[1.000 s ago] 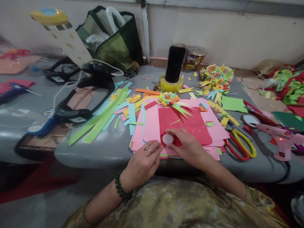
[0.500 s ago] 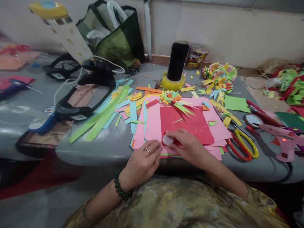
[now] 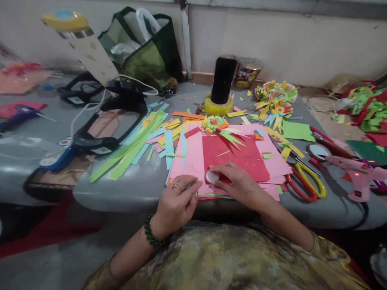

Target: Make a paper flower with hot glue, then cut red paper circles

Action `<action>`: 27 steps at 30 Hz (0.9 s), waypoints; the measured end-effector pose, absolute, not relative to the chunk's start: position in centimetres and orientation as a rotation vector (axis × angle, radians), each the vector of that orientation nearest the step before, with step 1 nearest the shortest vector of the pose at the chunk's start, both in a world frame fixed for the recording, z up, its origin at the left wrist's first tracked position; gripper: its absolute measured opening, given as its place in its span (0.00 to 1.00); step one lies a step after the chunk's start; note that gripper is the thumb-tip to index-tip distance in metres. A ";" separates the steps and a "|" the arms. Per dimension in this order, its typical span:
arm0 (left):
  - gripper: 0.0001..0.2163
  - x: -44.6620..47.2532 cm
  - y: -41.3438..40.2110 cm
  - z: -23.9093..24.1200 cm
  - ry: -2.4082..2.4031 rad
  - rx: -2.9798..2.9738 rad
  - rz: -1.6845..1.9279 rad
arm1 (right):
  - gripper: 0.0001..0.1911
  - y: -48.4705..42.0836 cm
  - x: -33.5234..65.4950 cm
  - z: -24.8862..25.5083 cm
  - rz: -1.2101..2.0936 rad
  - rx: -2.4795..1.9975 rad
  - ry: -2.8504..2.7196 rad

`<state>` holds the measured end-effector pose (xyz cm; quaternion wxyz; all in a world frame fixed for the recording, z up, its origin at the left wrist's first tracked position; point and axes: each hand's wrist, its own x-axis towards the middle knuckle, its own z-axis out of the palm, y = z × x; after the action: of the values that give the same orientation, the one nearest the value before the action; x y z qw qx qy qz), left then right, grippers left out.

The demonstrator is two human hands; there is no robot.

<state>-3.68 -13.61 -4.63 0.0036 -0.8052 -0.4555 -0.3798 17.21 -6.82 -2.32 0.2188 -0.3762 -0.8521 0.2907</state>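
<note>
Fingers and thumb of my right hand point(image 3: 240, 183) close around a small round white-faced thing point(image 3: 212, 177), seemingly with a dark red side. It is at the lower left corner of a red paper sheet point(image 3: 242, 157). My left hand point(image 3: 177, 203), with a ring and a green bead bracelet, is closed in a pinch just left of it. A speck of teal shows between its fingers, too small to name. Beneath the red sheet lies a stack of pink paper point(image 3: 193, 155). A fringed paper flower point(image 3: 214, 124) rests across the sheet's top edge.
Green paper strips point(image 3: 130, 141) spread to the left, beside black straps point(image 3: 111, 121). Behind the papers a phone point(image 3: 223, 80) stands in a yellow tape roll point(image 3: 218, 105). Scissors point(image 3: 305, 183) and a pink glue gun point(image 3: 356, 173) lie to the right.
My left hand has drawn back a little to the left, away from the white round thing. My right hand keeps its hold on that thing. The view has shifted slightly.
</note>
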 end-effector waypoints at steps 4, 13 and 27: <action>0.20 -2.9 -13.2 -4.4 -1.318 -2.582 -1.083 | 0.08 -6.6 17.2 -2.7 0.801 -1.039 -2.366; 0.13 -2.0 -12.0 -4.1 -1.128 -2.568 -0.963 | 0.25 -7.4 17.1 -2.7 0.708 -1.068 -2.362; 0.16 -0.9 -11.3 -3.1 -1.204 -2.557 -0.650 | 0.21 -3.2 33.3 4.2 0.150 -2.372 -2.117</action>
<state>-0.89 -11.27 -3.07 0.1206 -0.8752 -0.4122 -0.2225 33.31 -3.20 4.17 -0.0205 -0.7451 -0.6650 0.0470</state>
